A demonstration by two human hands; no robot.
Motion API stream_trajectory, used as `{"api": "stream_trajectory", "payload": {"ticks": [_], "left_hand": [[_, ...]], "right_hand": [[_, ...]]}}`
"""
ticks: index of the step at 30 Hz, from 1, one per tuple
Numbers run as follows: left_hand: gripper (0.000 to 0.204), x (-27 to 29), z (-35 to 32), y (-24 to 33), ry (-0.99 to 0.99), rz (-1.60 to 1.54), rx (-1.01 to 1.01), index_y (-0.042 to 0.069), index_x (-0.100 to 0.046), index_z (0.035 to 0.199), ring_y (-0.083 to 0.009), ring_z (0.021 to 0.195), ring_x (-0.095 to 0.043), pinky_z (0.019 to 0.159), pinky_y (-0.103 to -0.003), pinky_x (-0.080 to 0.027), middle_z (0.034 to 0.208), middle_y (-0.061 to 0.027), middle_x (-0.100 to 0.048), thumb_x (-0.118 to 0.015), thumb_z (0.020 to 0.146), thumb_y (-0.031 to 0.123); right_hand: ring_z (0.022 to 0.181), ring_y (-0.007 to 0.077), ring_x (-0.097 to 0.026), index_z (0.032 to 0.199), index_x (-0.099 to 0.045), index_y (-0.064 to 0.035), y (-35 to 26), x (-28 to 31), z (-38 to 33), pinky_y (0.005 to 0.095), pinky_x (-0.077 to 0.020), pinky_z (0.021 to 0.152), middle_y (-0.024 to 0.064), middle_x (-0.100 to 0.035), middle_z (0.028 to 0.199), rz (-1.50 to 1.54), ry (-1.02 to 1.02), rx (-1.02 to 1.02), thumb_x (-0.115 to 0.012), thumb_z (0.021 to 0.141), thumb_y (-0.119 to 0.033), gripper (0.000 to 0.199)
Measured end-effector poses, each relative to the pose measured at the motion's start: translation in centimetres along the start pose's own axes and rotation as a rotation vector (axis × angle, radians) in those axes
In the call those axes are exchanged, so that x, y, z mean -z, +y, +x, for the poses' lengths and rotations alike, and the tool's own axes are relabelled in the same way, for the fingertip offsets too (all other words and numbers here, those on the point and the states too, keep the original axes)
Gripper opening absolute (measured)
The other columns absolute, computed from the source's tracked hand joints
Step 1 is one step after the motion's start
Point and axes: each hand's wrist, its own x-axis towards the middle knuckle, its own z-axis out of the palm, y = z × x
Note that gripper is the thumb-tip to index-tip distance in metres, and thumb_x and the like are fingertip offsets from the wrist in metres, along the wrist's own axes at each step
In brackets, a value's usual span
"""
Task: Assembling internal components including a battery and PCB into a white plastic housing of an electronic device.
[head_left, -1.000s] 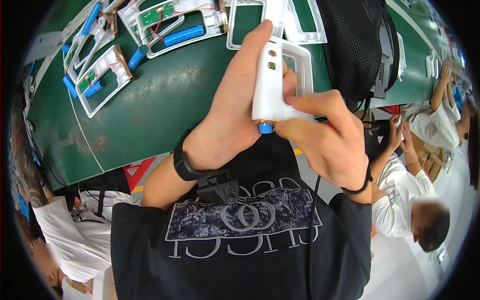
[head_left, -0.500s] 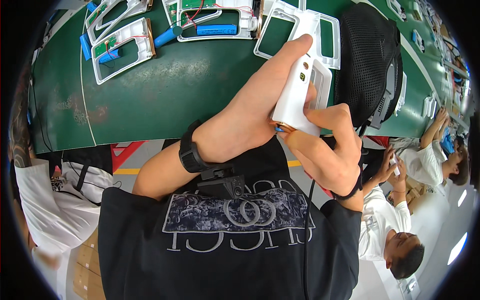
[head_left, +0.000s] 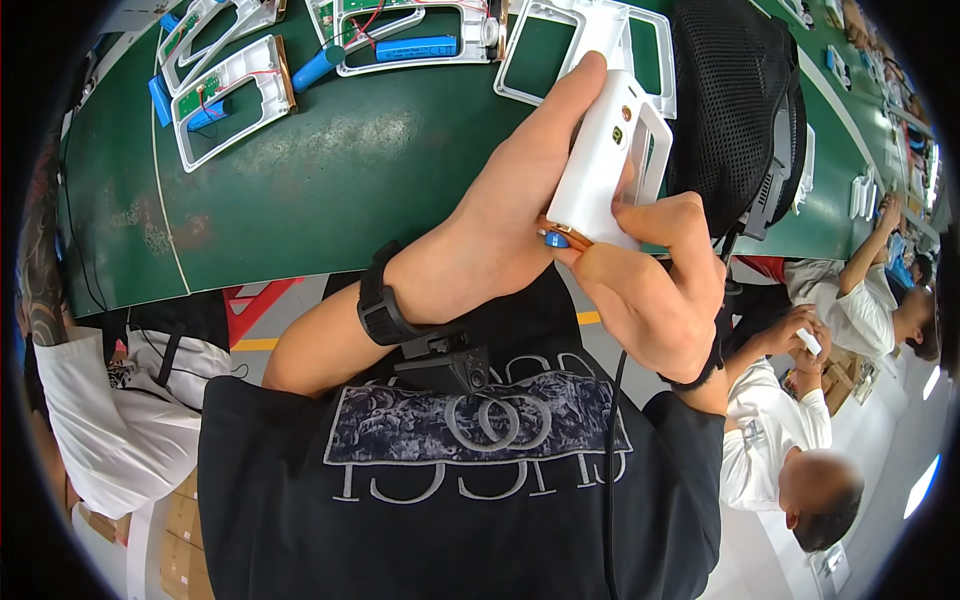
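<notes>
Over the table's near edge I hold a white plastic device housing (head_left: 592, 180) with an open loop on its right side. My left hand (head_left: 500, 210) is closed round it from the left, thumb stretched along its upper side. At its near end, my right hand (head_left: 655, 290) is closed, thumb and fingers gripping the lower right corner. A copper-coloured edge and a round blue end (head_left: 556, 240), looking like a battery tip, show there beside the right thumb. Two small ports sit on the housing's face. The left fingers are mostly hidden behind it.
Opened white housings (head_left: 228, 95) with green circuit boards, red wires and blue cylindrical batteries (head_left: 416, 48) lie at the far left of the green table (head_left: 330, 190). Beyond my hands lies an empty white frame (head_left: 655, 60), beside a black mesh bag (head_left: 735, 110). Co-workers sit on both sides.
The housing has tilted slightly in my hands, so more of its face and the blue end show. Both hands keep their grip. The table's things appear shifted a little to the left.
</notes>
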Motion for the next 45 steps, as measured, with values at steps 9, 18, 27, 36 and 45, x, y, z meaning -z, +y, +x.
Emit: {"api": "stream_trajectory", "payload": {"ticks": [9, 18, 27, 36, 45], "left_hand": [[0.060, 0.0, -0.2, -0.3, -0.038, 0.051, -0.073, 0.009, -0.056, 0.081, -0.0094, 0.056, -0.043, 0.053, -0.025, -0.038, 0.064, -0.0004, -0.050, -0.029, 0.103, 0.058], [0.056, 0.2, 0.2, -0.5, -0.062, -0.149, -0.077, 0.011, -0.061, 0.098, -0.0089, 0.063, -0.055, 0.059, -0.024, -0.045, 0.074, -0.0009, -0.061, -0.032, 0.103, 0.058], [0.064, 0.4, -0.1, -0.8, -0.116, -0.215, -0.189, 0.009, -0.063, 0.085, -0.0084, 0.070, -0.057, 0.067, -0.024, -0.047, 0.081, 0.0008, -0.064, -0.037, 0.098, 0.066], [0.065, 0.4, -0.1, -0.2, -0.171, -0.269, -0.254, 0.005, -0.064, 0.093, -0.0102, 0.069, -0.061, 0.065, -0.024, -0.049, 0.081, -0.0024, -0.066, -0.034, 0.100, 0.062], [0.058, 0.5, 0.0, -0.5, -0.066, -0.143, -0.189, 0.005, -0.062, 0.105, -0.0126, 0.068, -0.064, 0.062, -0.026, -0.051, 0.080, -0.0035, -0.066, -0.037, 0.101, 0.057]], "right_hand": [[0.072, 0.0229, -0.054, 0.080, -0.065, -0.0097, -0.1, 0.9, 0.1, 0.0326, -0.0430, 0.062, 0.0098, -0.056, 0.090, 0.059, -0.017, -0.016, -0.086, 0.061, -0.003, 0.029], [0.071, 0.0223, -0.054, 0.082, -0.065, -0.0093, -0.9, 0.6, 0.2, 0.0324, -0.0403, 0.061, 0.0096, -0.054, 0.089, 0.089, 0.004, -0.061, -0.086, 0.060, 0.001, 0.032], [0.081, 0.0238, -0.062, 0.087, -0.070, -0.0144, -1.0, 0.4, -0.8, 0.0352, -0.0408, 0.068, 0.0114, -0.055, 0.105, -0.017, 0.057, 0.093, -0.080, 0.051, -0.002, 0.039], [0.081, 0.0239, -0.063, 0.088, -0.071, -0.0155, -0.5, -0.1, -0.3, 0.0334, -0.0404, 0.068, 0.0113, -0.056, 0.105, -0.056, 0.103, 0.128, -0.081, 0.053, -0.001, 0.039], [0.078, 0.0243, -0.054, 0.089, -0.066, -0.0117, -2.0, 0.5, 0.7, 0.0369, -0.0423, 0.065, 0.0108, -0.052, 0.093, -0.135, 0.039, -0.049, -0.087, 0.059, 0.001, 0.039]]}}
